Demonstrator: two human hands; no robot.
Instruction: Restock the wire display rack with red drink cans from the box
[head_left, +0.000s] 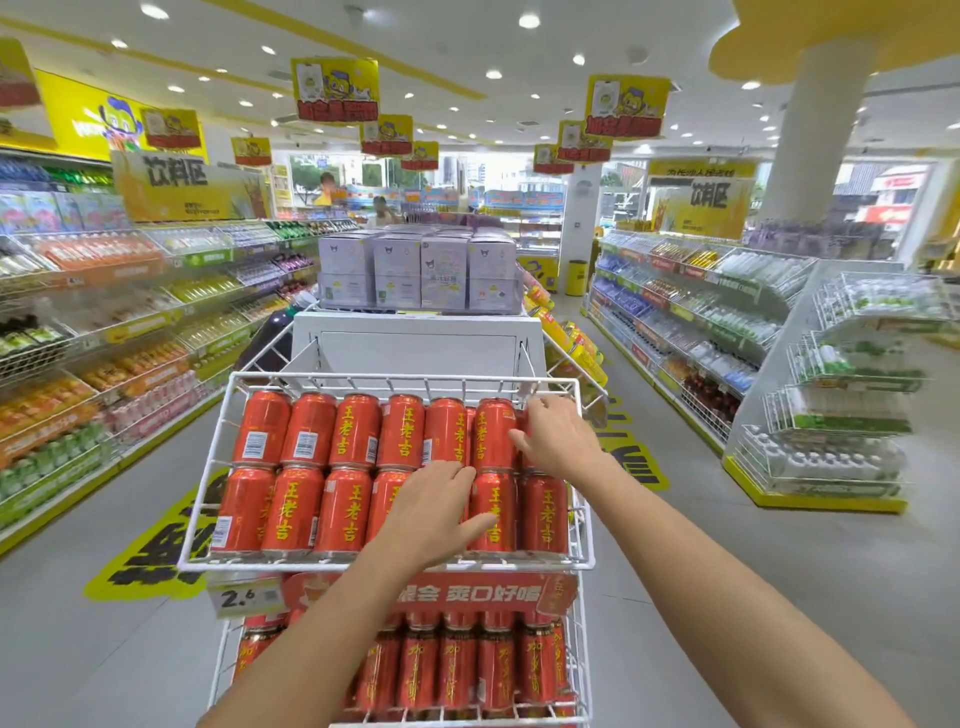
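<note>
Head view showed both hands over the top tier of the white wire display rack (322, 564), which stood at the end of a shop aisle. That tier carried two rows of red drink cans (301, 480) lying tilted with their yellow lettering facing up. The left hand (436, 512) lay flat and open, palm down, on the front-row cans, its spread fingers touching the tops of the cans directly beneath and gripping none of them. Just beyond and to the right of it, the right hand (558, 439) reached the far right corner of the back row, fingers curled around a can there; whether it truly gripped that can could not be told. Below both forearms, a lower tier (519, 714) held more red cans under a red banner (467, 592) and a price tag (244, 597).
</note>
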